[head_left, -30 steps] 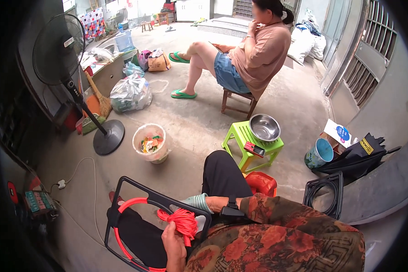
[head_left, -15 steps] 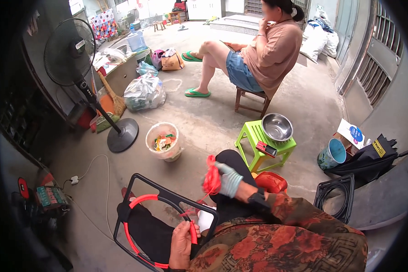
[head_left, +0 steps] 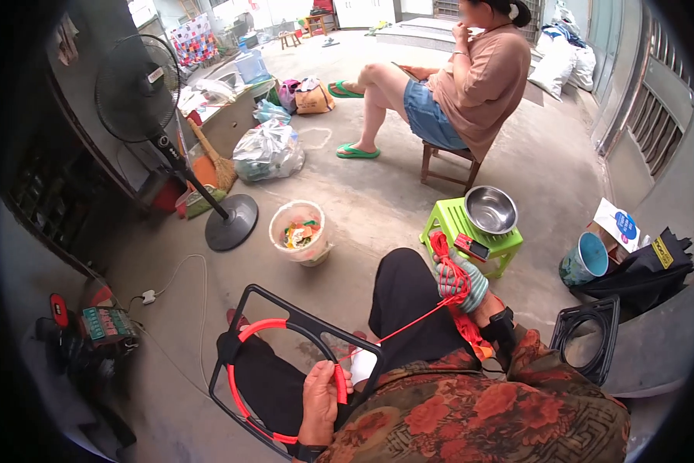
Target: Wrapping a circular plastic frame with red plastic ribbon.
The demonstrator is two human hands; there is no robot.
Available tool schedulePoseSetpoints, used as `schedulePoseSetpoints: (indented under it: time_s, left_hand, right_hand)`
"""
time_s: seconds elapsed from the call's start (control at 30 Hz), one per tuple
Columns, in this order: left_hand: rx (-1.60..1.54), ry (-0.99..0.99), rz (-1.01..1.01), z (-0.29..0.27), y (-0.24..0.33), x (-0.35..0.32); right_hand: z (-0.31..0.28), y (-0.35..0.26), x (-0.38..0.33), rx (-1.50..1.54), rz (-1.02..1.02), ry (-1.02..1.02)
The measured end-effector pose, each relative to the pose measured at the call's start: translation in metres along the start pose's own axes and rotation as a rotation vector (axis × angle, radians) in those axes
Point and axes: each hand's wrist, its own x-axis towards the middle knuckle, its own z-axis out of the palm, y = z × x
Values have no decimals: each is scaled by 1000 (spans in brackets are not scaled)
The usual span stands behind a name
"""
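Observation:
Resting over my lap is a black plastic frame (head_left: pixel 333 332) with a round ring in it, partly covered in red cord wrapping (head_left: pixel 262 326). My bare left hand (head_left: pixel 318 401) pinches the ring's right side, where the wrapping ends. A thin red strand runs taut from there up to my right hand (head_left: pixel 472 287), which wears a grey-green striped glove. That hand is closed round a bundle of red cord (head_left: pixel 453 272), with loops above the fingers and more hanging below the wrist. A white piece (head_left: pixel 366 363) lies behind the frame, partly hidden.
A green stool (head_left: pixel 447 216) bears a metal bowl (head_left: pixel 491 210) and a small red-black box. Ahead stand a bucket of scraps (head_left: pixel 299 251) and a fan (head_left: pixel 231 224). Another person (head_left: pixel 478 85) sits beyond the stool. To the right are a blue bin (head_left: pixel 582 262) and a black umbrella (head_left: pixel 640 274).
My right hand has moved right, away from the ring, with the cord bundle, and the strand is now stretched straight. My left hand still grips the ring. The whole view has shifted slightly.

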Motion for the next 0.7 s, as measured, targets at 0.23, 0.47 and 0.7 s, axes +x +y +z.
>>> schedulePoseSetpoints:
  time_s: [0.23, 0.47, 0.7]
  left_hand:
    - [37, -3, 26, 4, -2, 3]
    - [36, -1, 61, 0, -7, -7]
    - [211, 5, 160, 3, 1, 1]
  right_hand:
    - [5, 49, 17, -1105, 249, 362]
    - [19, 135, 33, -914, 633, -99]
    - [32, 169, 67, -872, 616, -69]
